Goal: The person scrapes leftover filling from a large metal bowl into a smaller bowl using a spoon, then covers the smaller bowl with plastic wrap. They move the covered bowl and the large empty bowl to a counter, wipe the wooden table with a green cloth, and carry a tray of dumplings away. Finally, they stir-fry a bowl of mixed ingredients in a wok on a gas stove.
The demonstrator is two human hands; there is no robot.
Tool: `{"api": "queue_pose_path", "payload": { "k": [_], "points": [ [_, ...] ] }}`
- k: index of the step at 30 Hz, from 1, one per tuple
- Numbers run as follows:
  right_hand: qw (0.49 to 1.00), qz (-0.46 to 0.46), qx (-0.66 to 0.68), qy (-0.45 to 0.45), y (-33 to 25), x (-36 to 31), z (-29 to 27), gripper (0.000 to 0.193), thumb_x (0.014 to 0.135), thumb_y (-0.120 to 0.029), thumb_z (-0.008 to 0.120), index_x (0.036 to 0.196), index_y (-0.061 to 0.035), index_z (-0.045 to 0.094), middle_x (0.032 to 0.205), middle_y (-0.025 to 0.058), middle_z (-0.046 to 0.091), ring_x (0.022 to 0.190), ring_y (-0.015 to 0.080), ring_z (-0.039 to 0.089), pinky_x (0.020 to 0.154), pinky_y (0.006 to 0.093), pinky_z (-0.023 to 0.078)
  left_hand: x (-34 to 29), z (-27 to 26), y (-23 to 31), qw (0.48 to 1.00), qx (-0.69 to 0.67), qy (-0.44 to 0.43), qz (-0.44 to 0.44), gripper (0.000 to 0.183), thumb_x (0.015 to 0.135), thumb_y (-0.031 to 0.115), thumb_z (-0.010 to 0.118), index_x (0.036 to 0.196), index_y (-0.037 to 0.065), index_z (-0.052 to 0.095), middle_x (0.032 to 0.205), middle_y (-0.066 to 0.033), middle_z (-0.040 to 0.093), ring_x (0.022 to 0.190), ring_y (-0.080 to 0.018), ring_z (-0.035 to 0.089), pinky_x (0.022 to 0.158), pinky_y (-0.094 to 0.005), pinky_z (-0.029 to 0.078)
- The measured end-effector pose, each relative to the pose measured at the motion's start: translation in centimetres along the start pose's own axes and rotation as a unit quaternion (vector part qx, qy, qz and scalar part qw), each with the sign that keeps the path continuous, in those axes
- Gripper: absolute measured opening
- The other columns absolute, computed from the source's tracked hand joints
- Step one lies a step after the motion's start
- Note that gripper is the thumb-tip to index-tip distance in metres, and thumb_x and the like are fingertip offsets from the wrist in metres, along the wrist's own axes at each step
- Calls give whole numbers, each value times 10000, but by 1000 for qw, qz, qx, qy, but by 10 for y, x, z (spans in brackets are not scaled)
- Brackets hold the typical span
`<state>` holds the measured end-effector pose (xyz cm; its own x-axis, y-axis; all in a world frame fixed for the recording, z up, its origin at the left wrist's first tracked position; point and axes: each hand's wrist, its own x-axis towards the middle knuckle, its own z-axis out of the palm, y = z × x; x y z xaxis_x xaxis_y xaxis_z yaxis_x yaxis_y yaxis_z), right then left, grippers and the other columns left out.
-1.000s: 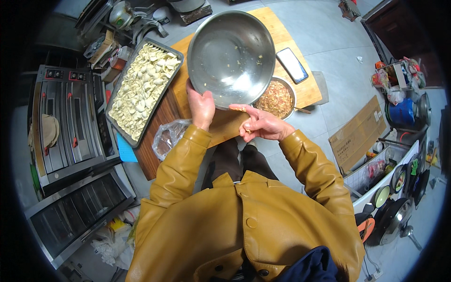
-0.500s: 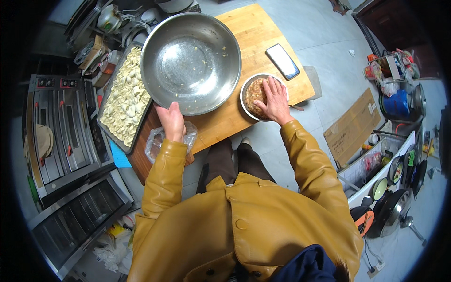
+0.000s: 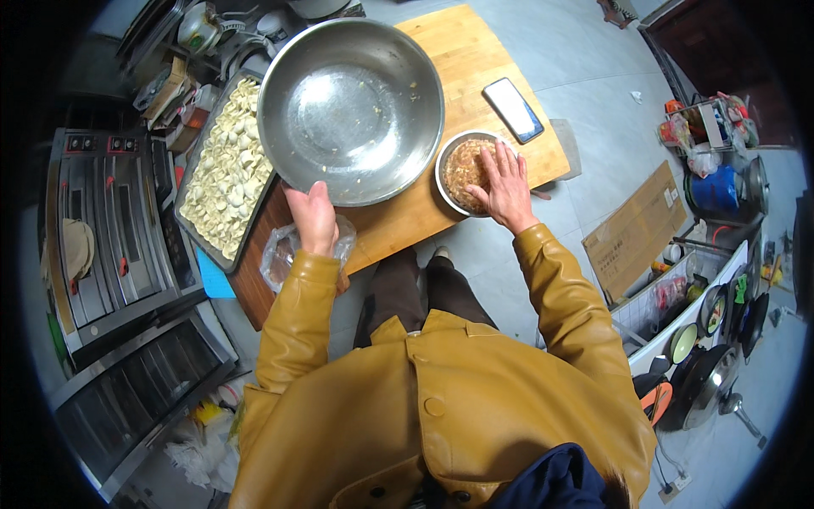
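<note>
My left hand point(image 3: 314, 222) grips the near rim of a large stainless steel basin point(image 3: 352, 110), thumb up along its edge and the other fingers hidden below. Only a few small scraps cling to the basin's inside. To its right, a white-rimmed bowl point(image 3: 442, 187) is filled with a brown, minced-looking mixture point(image 3: 463, 172). My right hand point(image 3: 507, 188) lies over the right side of this bowl, fingers stretched and spread. A crumpled clear plastic bag point(image 3: 278, 259) sits under my left wrist.
A dark tray point(image 3: 246, 253) of folded dumplings point(image 3: 222, 180) stands left of the basin. A phone point(image 3: 513, 109) lies on the wooden table point(image 3: 462, 42), beyond the bowl. Ovens point(image 3: 110, 229) line the left; flattened cardboard point(image 3: 636, 233) and a rack with pans point(image 3: 685, 342) are at right.
The basin has shifted slightly to the right with my left hand on it. My right hand has slid right, toward the bowl's edge, uncovering more of the mixture.
</note>
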<state>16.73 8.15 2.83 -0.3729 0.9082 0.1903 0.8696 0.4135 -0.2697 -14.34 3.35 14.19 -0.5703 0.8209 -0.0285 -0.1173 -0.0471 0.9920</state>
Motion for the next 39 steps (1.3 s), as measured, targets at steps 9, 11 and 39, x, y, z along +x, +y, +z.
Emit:
{"api": "queue_pose_path", "payload": {
  "k": [9, 11, 39],
  "points": [
    [993, 4, 120, 7, -4, 13, -61, 696, 837, -188, 642, 1453, -135, 321, 1389, 210, 400, 1172, 386, 458, 1004, 451, 366, -2, 1, -8, 995, 80, -23, 46, 586, 734, -94, 453, 1310, -42, 363, 1257, -135, 468, 1146, -229, 475, 1030, -316, 342],
    [989, -37, 138, -45, -9, 23, -76, 707, 816, -119, 610, 1457, -168, 317, 1160, 199, 513, 998, 361, 520, 876, 449, 423, -2, 2, -8, 992, 94, -55, 66, 582, 734, -76, 475, 1303, -40, 362, 1244, -137, 477, 1136, -220, 479, 1021, -311, 350],
    [581, 58, 750, -311, -79, 4, -72, 607, 941, -2, 450, 1482, -142, 214, 868, 91, 601, 729, 125, 596, 745, 276, 492, -19, 51, -18, 997, -66, -11, -30, 600, 744, -117, 423, 1330, -26, 330, 1305, -132, 437, 1189, -224, 440, 1055, -325, 313]
  ]
}}
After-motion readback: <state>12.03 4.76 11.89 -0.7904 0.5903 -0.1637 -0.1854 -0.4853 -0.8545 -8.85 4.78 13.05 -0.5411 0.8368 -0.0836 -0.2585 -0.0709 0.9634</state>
